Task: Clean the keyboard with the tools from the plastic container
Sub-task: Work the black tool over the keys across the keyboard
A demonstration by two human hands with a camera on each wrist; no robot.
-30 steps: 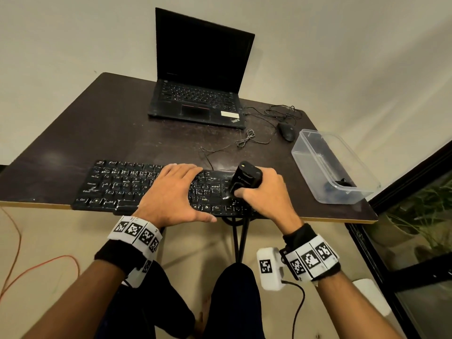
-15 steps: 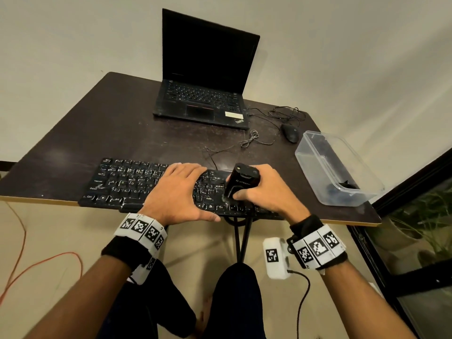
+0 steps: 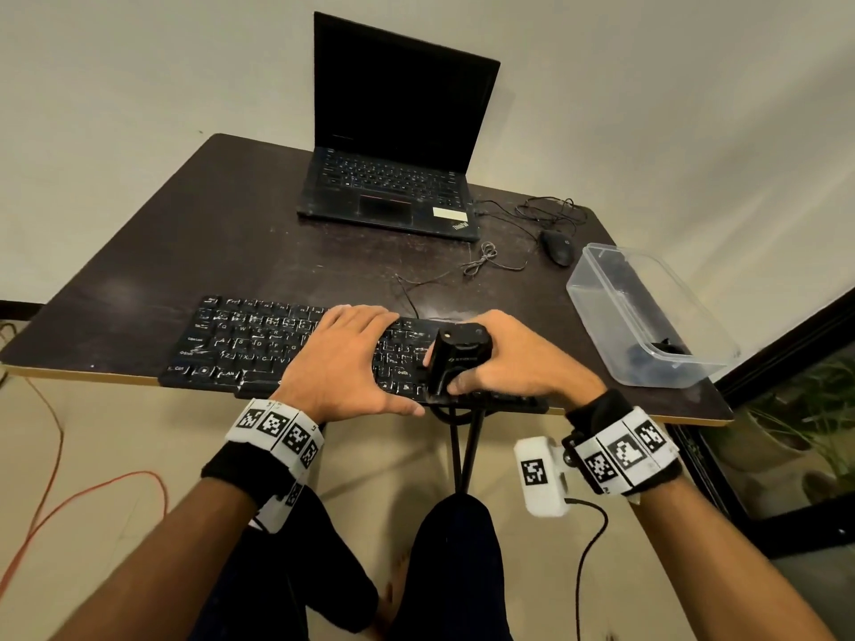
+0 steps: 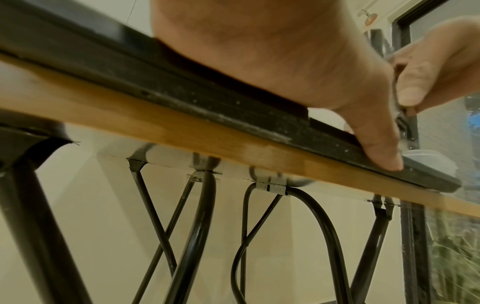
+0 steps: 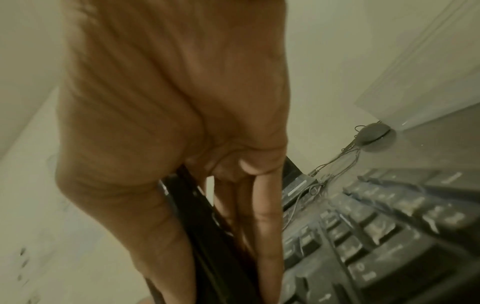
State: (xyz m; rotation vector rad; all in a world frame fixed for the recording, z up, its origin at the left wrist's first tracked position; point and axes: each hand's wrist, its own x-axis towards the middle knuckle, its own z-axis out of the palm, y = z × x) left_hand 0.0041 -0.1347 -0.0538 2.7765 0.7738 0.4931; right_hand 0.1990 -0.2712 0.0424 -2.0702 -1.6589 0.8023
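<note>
Black and dusty, the keyboard (image 3: 277, 349) lies along the near edge of the tabletop (image 3: 194, 252). The left hand (image 3: 342, 363) rests flat on its keys. The right hand (image 3: 518, 358) is wrapped around a small black cleaning tool (image 3: 458, 358) standing on the keyboard's right part.

Open black laptop (image 3: 393, 145) at the dark table's (image 3: 222, 233) far edge, wired mouse (image 3: 557, 247) to its right.

One keyboard (image 3: 259, 344) — one laptop (image 3: 393, 145)
</note>
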